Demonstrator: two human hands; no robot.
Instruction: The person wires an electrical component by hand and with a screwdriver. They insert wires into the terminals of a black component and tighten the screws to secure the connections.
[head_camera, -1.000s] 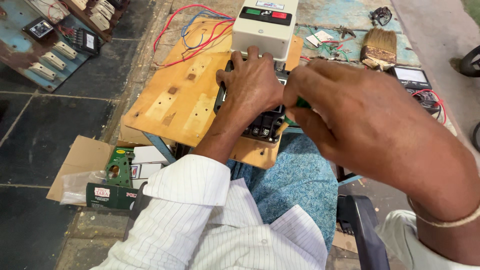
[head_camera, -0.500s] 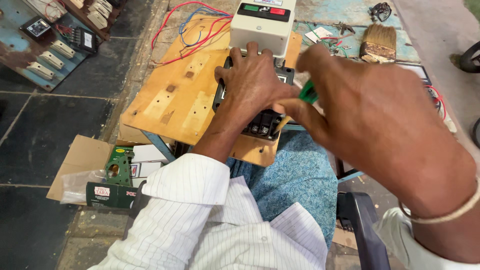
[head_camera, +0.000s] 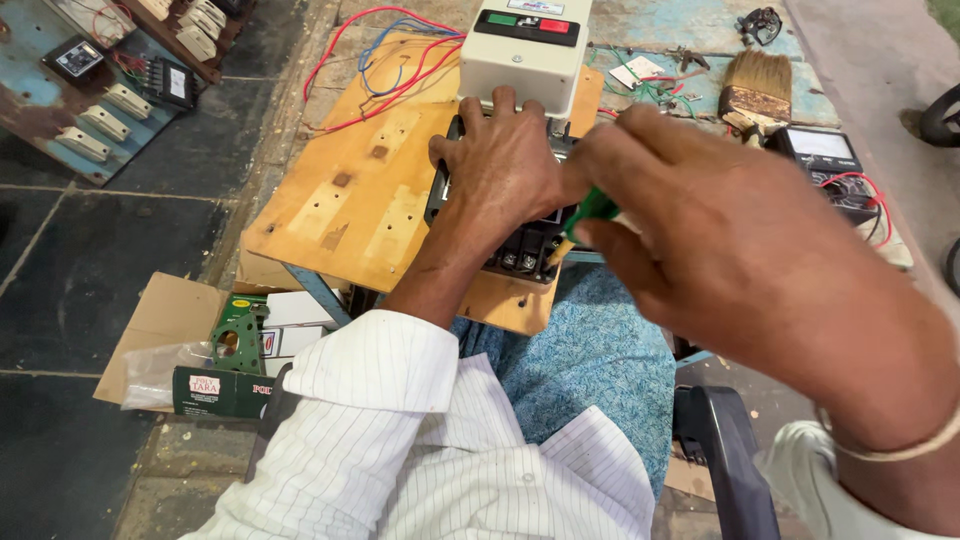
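Observation:
My left hand (head_camera: 500, 170) lies flat on a black electrical unit (head_camera: 528, 255) that sits on a wooden board (head_camera: 350, 200). Behind that hand stands a cream starter box (head_camera: 525, 55) with a green and a red button. My right hand (head_camera: 720, 240) grips a green-handled screwdriver (head_camera: 590, 208), and its tip points down at the terminals along the near edge of the black unit. Red and blue wires (head_camera: 385, 65) run from the box across the far side of the board.
A paintbrush (head_camera: 757, 85) and a multimeter (head_camera: 825, 160) lie at the right on the blue surface. A metal panel with switches (head_camera: 110, 70) is at far left. An open cardboard box (head_camera: 215, 345) with a green metal part lies on the floor at my left.
My right hand has shifted left and down, bringing the screwdriver tip to the terminals at the near edge of the black unit. My left hand has stayed on the unit.

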